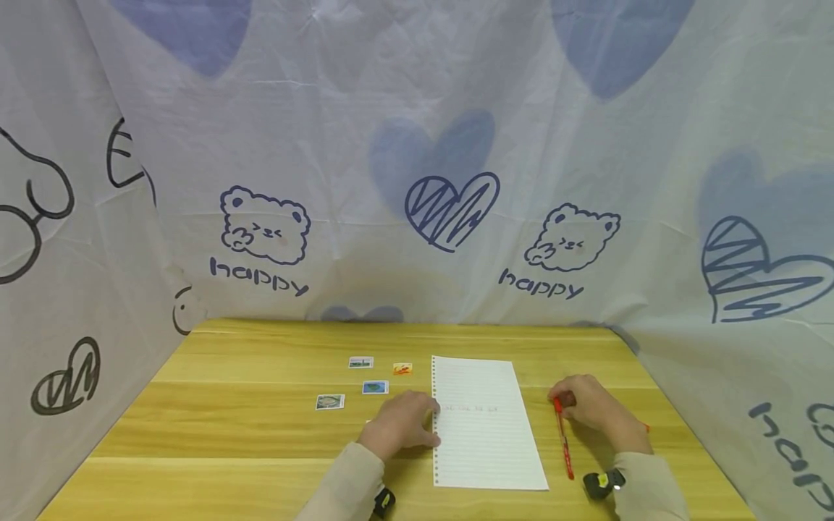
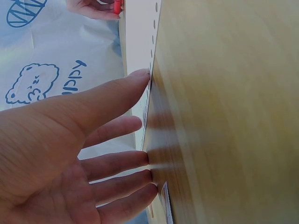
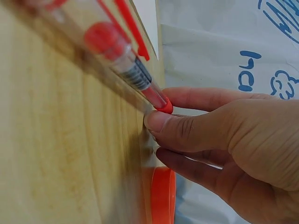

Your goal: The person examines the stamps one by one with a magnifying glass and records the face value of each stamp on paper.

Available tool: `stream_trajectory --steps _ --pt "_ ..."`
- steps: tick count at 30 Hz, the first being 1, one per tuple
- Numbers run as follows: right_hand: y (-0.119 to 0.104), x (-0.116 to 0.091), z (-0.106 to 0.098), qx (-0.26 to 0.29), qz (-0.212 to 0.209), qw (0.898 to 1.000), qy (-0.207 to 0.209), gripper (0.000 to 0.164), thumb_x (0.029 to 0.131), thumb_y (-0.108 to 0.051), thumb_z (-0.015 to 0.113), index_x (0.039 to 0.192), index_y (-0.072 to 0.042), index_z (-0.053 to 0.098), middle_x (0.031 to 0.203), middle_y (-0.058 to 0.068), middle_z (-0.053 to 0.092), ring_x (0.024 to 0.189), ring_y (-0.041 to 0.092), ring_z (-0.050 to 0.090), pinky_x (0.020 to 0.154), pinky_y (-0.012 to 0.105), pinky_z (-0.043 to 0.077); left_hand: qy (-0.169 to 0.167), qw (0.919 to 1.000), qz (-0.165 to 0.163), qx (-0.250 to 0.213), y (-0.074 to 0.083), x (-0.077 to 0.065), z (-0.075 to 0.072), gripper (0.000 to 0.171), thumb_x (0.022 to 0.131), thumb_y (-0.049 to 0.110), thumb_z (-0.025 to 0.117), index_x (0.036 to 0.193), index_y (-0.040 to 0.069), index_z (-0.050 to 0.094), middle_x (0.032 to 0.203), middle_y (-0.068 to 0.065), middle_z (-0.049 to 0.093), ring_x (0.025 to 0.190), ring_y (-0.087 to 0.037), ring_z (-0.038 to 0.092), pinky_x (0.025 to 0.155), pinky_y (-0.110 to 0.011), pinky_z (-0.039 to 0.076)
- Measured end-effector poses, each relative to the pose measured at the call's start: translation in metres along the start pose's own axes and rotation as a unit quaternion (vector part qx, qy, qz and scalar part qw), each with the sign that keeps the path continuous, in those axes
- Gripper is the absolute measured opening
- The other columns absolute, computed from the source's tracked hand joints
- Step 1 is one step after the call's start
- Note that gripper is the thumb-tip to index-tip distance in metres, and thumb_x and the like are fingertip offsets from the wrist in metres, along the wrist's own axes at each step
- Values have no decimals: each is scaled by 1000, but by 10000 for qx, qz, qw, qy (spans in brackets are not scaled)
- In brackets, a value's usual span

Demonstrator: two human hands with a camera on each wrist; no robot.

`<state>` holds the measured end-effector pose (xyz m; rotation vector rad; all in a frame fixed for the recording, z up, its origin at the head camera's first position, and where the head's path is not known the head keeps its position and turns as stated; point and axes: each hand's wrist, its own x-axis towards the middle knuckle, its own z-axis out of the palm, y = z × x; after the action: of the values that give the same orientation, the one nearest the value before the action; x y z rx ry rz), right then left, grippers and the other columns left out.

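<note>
A lined sheet of paper point(image 1: 485, 449) with punched holes down its left edge lies on the table, faint red writing across its middle. My left hand point(image 1: 404, 423) rests at that edge, its fingers extended; the thumb point(image 2: 139, 74) touches the margin in the left wrist view. To the right of the sheet, my right hand point(image 1: 589, 405) pinches the far end of a red pen point(image 1: 565, 445) between thumb and index finger. The pen has a clear barrel and points back toward me. Its red end point(image 3: 164, 106) sits at my fingertips in the right wrist view.
Several small picture stamps point(image 1: 375, 387) lie left of the sheet, one partly hidden by my left hand. An orange round object point(image 3: 162, 196) stands beyond my right hand, mostly hidden in the head view. A printed cloth point(image 1: 365, 289) hangs behind the wooden table point(image 1: 228, 434).
</note>
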<state>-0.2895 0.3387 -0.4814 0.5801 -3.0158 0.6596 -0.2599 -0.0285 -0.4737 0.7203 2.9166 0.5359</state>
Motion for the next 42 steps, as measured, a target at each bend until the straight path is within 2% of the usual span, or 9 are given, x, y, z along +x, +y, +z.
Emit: stream_trajectory --steps 17,24,31,37,42 --pt "0 -4 -1 -371 -599 9974 120 26 73 11 80 94 -4 81 85 2 69 75 7 56 67 25 54 -39 10000 -46 -45 -2 1 2 51 79 30 89 123 12 73 131 -7 72 122 -29 66 105 -45 54" --pt "-4 -5 -2 -282 -455 9986 20 26 74 12 80 96 -3 81 85 2 67 76 10 58 68 24 54 -88 9999 -73 -59 -1 1 2 51 79 31 89 123 12 73 132 -8 71 123 -30 65 105 -46 54" --pt "-6 -5 -6 -198 -566 9982 8 27 74 12 80 97 -2 81 86 4 68 76 13 60 67 25 53 -40 9999 -49 -93 -2 -1 1 51 79 30 89 123 12 73 131 -8 72 123 -30 65 105 -47 54" --pt "-5 -6 -10 -4 -292 9996 -6 29 78 8 77 104 -3 79 97 9 75 84 18 66 75 32 58 -58 9999 -62 -134 -1 -2 0 51 78 29 89 124 11 72 132 -9 71 123 -31 65 106 -48 54" --pt "-4 -12 -21 198 281 9994 78 31 82 5 73 112 -3 77 107 13 76 93 25 68 81 42 59 -65 9999 -10 -90 -2 -2 -1 50 79 28 89 123 11 73 130 -8 72 122 -29 66 105 -46 54"
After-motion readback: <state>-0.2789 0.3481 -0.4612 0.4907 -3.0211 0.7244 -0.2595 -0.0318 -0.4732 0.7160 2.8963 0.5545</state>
